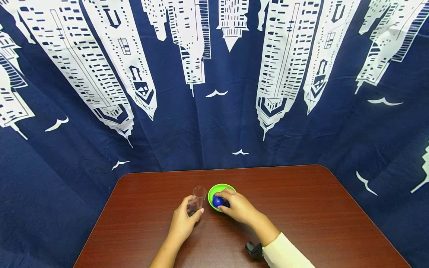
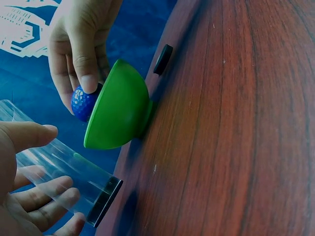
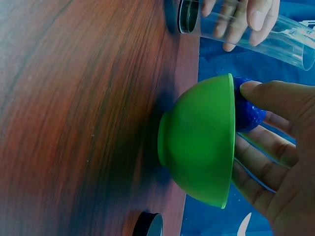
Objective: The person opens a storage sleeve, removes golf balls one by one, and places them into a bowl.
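Note:
My left hand [image 1: 182, 220] grips a clear tube [image 1: 199, 192] around its lower part, thumb on one side and fingers on the other. The tube stands upright, its black base [image 2: 106, 201] close to the table. To its right sits a small green bowl [image 3: 199, 142]. Over the bowl's opening, my right hand [image 1: 240, 207] pinches a dimpled blue golf ball [image 2: 82, 104] between thumb and fingers. In both wrist views the ball shows above the rim, partly covered by the fingers. The bowl's inside is mostly hidden behind the right hand.
A round black cap [image 3: 149, 225] lies on the brown wooden table [image 1: 321, 216], on the bowl's right side. By the right sleeve [image 1: 285, 253] is a small black device [image 1: 254, 250]. A dark blue curtain [image 1: 214, 123] with white buildings hangs behind the table's far edge.

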`<state>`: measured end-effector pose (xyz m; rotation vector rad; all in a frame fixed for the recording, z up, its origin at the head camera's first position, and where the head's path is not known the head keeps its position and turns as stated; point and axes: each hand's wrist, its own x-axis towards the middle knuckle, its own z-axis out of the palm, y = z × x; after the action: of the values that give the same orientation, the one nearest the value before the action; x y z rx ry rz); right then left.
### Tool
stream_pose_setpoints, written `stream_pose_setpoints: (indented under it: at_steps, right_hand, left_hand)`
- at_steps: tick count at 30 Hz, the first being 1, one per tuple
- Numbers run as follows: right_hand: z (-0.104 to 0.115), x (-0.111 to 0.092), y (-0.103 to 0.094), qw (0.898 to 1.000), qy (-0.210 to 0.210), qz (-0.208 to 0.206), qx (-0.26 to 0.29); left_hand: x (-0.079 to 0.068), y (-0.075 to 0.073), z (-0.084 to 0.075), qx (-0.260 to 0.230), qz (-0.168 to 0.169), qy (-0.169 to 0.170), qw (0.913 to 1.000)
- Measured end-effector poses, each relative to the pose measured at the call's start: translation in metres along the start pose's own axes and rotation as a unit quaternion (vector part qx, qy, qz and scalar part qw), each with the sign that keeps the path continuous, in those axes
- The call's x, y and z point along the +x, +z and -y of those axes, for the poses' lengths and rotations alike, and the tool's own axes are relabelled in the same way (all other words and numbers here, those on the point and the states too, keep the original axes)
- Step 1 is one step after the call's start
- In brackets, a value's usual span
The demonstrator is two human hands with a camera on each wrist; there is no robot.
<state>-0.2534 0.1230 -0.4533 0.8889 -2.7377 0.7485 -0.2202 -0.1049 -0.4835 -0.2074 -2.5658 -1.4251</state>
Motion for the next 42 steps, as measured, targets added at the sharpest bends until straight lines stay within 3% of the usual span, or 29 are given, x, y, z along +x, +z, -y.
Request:
stream_pose_setpoints:
  at_steps: [32, 42]
  right_hand:
    - [-0.0022, 0.0058, 0.0005, 0.999, -0.002, 0.045, -0.007]
    - [-0.0031, 0.0043, 0.0068, 0.999, -0.02, 0.011, -0.043]
  left_hand:
    - [0.0002, 0.0015, 0.0017, -0.005, 0.002, -0.006, 1.0]
    - [0.0008, 0.0018, 0.0034, -0.02, 0.008, -0.016, 0.9996]
